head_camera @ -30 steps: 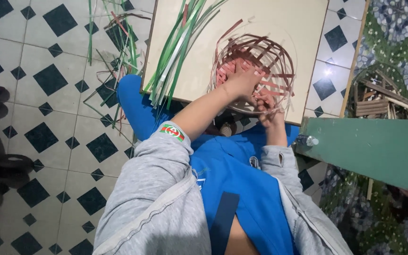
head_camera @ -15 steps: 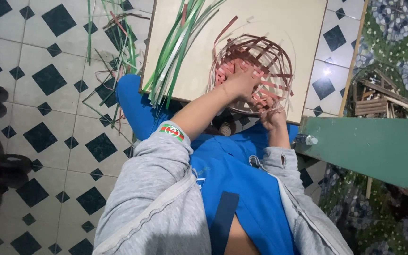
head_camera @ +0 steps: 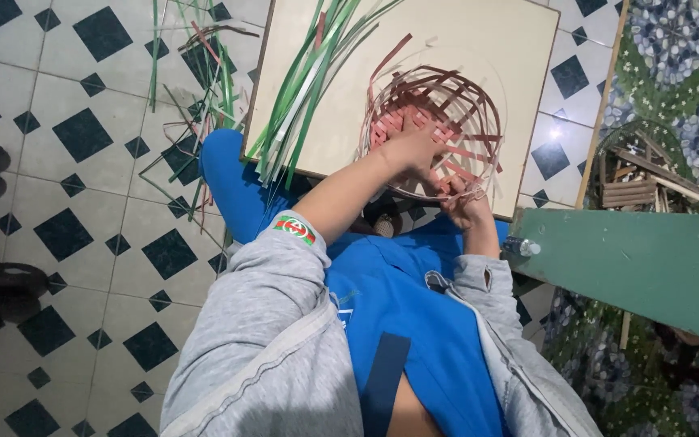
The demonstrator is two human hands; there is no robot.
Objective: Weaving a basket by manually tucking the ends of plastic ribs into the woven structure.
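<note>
Basket (head_camera: 446,109) at worktop (head_camera: 527,48) near edge; left hand (head_camera: 414,146) fingers inside, right hand (head_camera: 464,206) pinching rim strips.

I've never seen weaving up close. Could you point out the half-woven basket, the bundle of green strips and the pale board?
half-woven basket (head_camera: 455,101), head view, on its reddish woven wall.
bundle of green strips (head_camera: 305,89), head view, mid-length of the strips.
pale board (head_camera: 487,40), head view, bare surface near the far edge.

Green strips (head_camera: 301,89) lie on a cream board (head_camera: 519,48), beside a green plank (head_camera: 649,263).
</note>
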